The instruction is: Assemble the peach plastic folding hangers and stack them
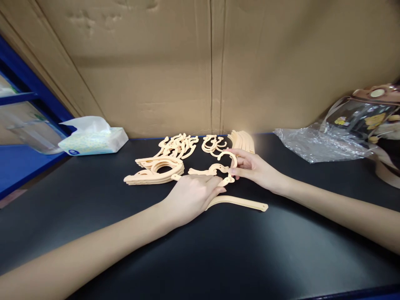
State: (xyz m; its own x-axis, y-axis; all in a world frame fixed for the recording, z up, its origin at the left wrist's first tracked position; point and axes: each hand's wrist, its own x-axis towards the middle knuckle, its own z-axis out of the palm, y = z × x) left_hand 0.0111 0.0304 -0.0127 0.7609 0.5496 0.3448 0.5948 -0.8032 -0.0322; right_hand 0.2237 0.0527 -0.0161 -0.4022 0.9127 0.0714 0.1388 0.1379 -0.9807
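My right hand [250, 168] is closed in a pinch on a beige plastic hanger hook [233, 159], its curve facing up. The fingers of my left hand [190, 198] press together on a beige hanger arm [225, 181], whose middle they hide. The hook's lower end meets this arm; whether they are joined I cannot tell. Just behind my left hand lies another curved hanger piece [201, 171]. A loose curved hanger arm [240, 201] rests in front of my hands. To the left, several folded hangers [153, 178] are stacked.
At the back of the black table [218, 258] are a pile of beige pieces [178, 145], several hooks [212, 143] and a stack of arms [242, 141]. A tissue pack [93, 139] stands left; clear plastic wrap [315, 143] and a transparent bag [359, 112] lie right. Cardboard [156, 75] rises behind.
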